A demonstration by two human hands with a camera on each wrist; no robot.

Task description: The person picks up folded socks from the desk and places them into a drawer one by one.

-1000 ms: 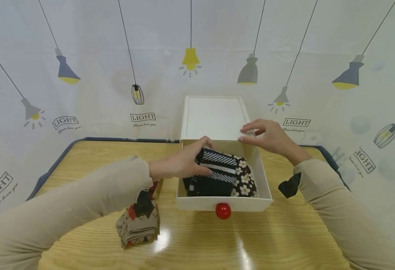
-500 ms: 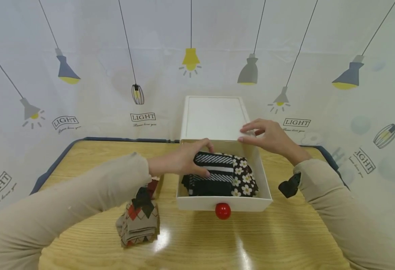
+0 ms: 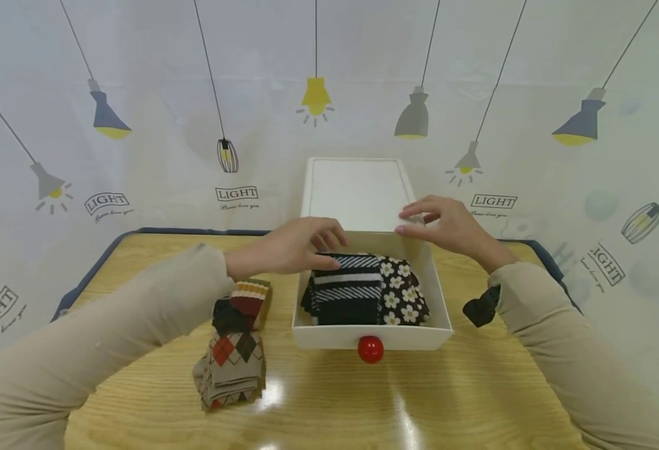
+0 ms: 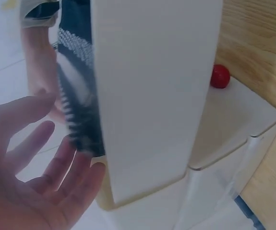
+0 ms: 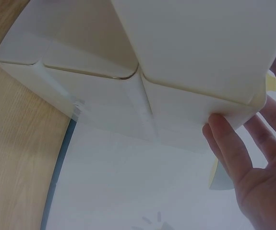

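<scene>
The pulled-out white drawer [image 3: 329, 340] has a red ball knob [image 3: 371, 349] and holds folded black-and-white striped socks [image 3: 346, 294] beside black socks with white daisies [image 3: 399, 297]. My left hand [image 3: 292, 245] hovers over the drawer's left side, fingers loosely bent, its thumb just above the striped socks. From the left wrist view, its fingertips [image 4: 82, 165] are right by these socks and hold nothing. Spread fingers of my right hand [image 3: 444, 226] rest on the front right corner of the white drawer box [image 3: 357, 194]. Its fingertips [image 5: 222, 124] touch the box's side wall in the right wrist view.
Left of the drawer, folded beige argyle socks [image 3: 232, 375] lie on the wooden table [image 3: 329, 406], with dark red and striped socks [image 3: 249, 300] behind them. A lower drawer unit [image 4: 238, 112] with a red knob sits beneath. A lamp-print backdrop [image 3: 166, 125] stands behind.
My left hand has let go of the striped socks and drawn up and left. The striped socks now lie flatter, slightly further left in the drawer. The right hand has stayed on the box.
</scene>
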